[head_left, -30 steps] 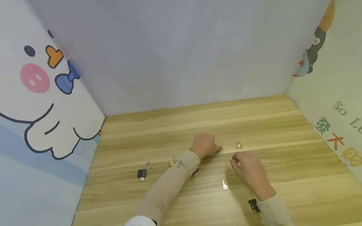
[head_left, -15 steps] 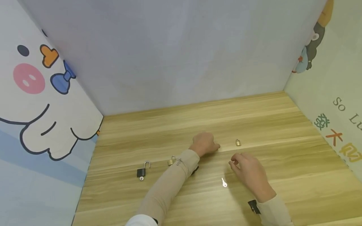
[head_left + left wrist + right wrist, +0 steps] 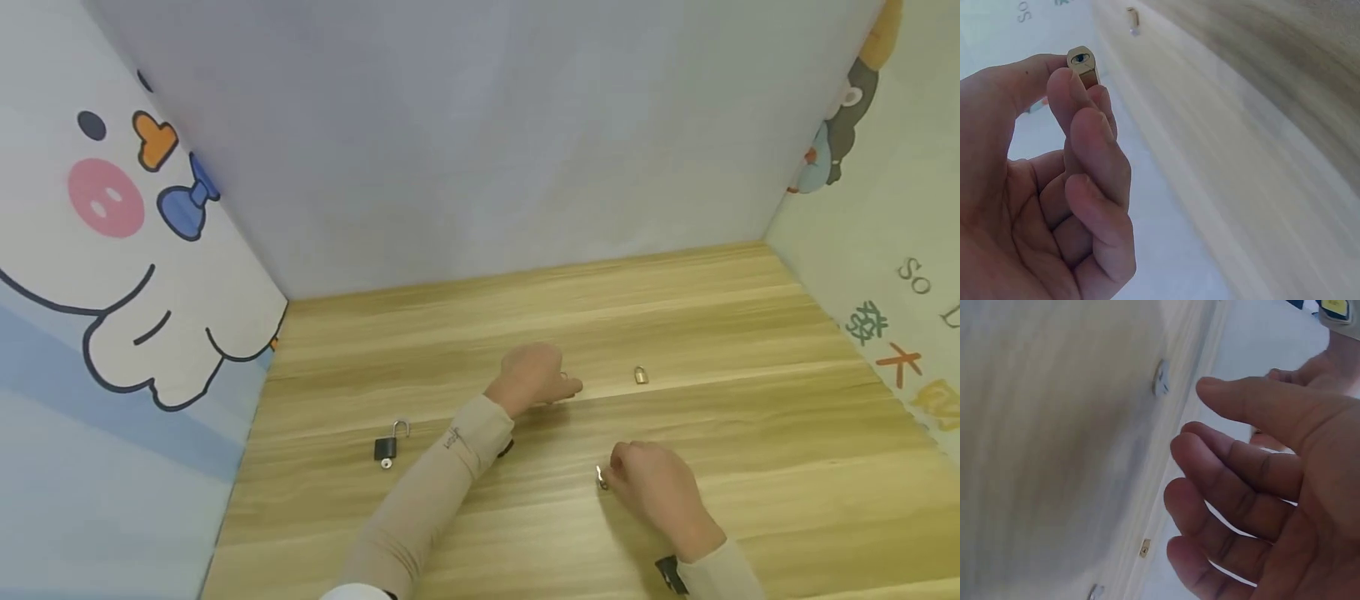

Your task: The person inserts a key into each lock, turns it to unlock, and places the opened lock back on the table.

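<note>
My left hand (image 3: 531, 377) pinches a small brass padlock (image 3: 1080, 59) between thumb and fingertips. The padlock's keyhole end faces the camera in the left wrist view. My right hand (image 3: 656, 487) is low over the table, close beside a small silver key (image 3: 601, 477). In the right wrist view its thumb and loosely bent fingers stand apart, with nothing between them, and the key (image 3: 1161, 377) lies beyond the thumb tip. Another brass padlock (image 3: 641, 375) lies farther back, to the right of my left hand.
A black padlock (image 3: 386, 448) with its shackle open lies at the left, a key at its lower end. The wood-grain table (image 3: 420, 333) is bounded by a grey back wall (image 3: 480, 150) and printed side panels. My left forearm (image 3: 427, 492) crosses the table's middle.
My right hand has come down and nearer to me, to the key. The left hand has shifted slightly left, and its sleeve now hides the brass padlock seen beside it before.
</note>
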`<state>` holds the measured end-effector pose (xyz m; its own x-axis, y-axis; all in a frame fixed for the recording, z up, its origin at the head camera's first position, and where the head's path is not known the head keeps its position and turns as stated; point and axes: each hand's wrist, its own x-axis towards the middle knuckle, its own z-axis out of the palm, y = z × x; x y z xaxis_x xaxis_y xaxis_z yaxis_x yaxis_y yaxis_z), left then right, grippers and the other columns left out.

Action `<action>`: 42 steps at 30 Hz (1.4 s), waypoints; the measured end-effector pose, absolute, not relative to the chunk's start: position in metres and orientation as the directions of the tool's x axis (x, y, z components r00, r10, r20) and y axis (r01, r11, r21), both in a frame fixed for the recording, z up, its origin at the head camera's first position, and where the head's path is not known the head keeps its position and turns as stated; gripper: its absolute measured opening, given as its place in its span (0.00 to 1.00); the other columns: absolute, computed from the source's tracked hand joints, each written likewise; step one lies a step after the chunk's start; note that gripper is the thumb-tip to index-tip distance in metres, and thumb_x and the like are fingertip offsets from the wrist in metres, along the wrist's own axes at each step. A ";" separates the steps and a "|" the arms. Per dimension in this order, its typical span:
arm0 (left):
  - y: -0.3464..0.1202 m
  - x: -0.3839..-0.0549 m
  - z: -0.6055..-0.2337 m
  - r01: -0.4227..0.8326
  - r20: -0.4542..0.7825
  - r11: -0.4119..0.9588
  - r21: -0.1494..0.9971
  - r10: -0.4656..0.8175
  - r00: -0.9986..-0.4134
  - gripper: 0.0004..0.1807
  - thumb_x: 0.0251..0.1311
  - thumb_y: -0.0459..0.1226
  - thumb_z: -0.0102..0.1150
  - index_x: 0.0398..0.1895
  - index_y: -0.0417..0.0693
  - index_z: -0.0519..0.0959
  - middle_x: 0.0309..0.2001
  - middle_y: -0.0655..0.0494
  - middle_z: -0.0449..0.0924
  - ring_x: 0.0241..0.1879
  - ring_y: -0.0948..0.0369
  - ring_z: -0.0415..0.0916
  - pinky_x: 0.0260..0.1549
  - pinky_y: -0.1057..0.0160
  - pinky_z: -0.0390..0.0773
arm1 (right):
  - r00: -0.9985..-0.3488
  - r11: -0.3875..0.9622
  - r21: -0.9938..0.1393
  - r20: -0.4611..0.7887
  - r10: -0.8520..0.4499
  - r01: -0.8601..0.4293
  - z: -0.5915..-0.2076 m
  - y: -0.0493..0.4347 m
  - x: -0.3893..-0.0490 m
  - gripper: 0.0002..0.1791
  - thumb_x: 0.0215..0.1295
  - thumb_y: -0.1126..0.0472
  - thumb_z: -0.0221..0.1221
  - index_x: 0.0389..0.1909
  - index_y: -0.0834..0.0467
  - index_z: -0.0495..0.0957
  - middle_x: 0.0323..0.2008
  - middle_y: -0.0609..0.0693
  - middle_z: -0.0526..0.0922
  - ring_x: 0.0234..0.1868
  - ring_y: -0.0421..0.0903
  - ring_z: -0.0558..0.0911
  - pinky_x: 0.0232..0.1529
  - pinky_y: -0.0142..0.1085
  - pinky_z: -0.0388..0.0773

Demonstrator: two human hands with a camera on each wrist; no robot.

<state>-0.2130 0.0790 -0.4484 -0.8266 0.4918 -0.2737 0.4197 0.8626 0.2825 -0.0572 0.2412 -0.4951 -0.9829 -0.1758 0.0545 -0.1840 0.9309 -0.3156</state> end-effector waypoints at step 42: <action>0.031 -0.196 -0.442 0.419 -0.150 0.839 0.348 0.491 -0.858 0.28 0.57 0.51 0.64 0.09 0.55 0.60 0.08 0.66 0.50 0.11 0.69 0.46 0.10 0.70 0.49 | -0.990 0.085 -0.993 -0.066 0.126 0.077 -0.514 0.174 -0.089 0.09 0.64 0.65 0.67 0.38 0.67 0.82 0.34 0.62 0.86 0.33 0.56 0.86 0.36 0.36 0.82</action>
